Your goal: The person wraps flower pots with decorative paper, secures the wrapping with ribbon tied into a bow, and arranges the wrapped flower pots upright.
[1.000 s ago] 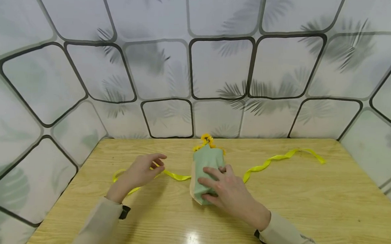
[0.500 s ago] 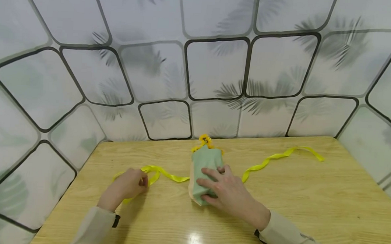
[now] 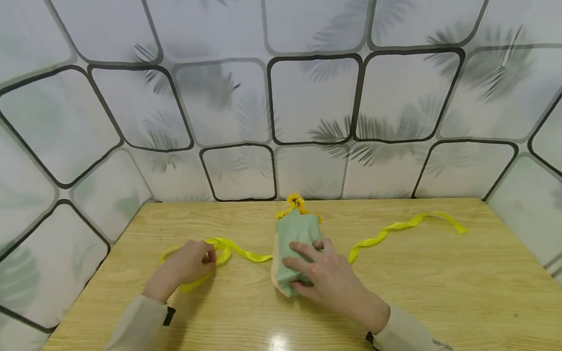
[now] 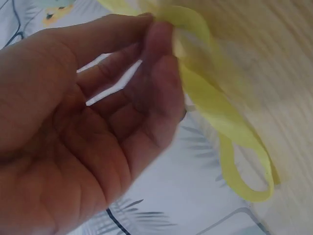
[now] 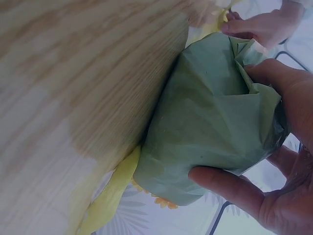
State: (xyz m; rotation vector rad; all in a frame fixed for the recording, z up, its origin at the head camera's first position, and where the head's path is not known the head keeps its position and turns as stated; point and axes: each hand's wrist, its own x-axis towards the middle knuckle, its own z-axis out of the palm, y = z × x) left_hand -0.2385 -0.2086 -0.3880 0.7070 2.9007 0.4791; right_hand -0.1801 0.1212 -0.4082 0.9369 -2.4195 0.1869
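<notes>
pinching yel ribbon (image 3: 253, 257), wd tbl (image 3: 470, 291), leaf-print wall (image 3: 313, 100)

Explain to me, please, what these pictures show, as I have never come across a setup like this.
Gladly. There is no machine here: each grip is simply a person's bare hand. The widest picture comes from a camera worn on the head, looking forward and down. The two close-ups come from cameras worn on the left and right wrists, each watching its own hand.

On the wooden table lies a green-wrapped bundle with yellow flowers at its far end. Yellow ribbon shows on both sides of it; whether it is one piece underneath is hidden.

The left grip pinches the ribbon with its fingertips. The right grip holds the bundle, fingers spread across the wrapping.
</notes>
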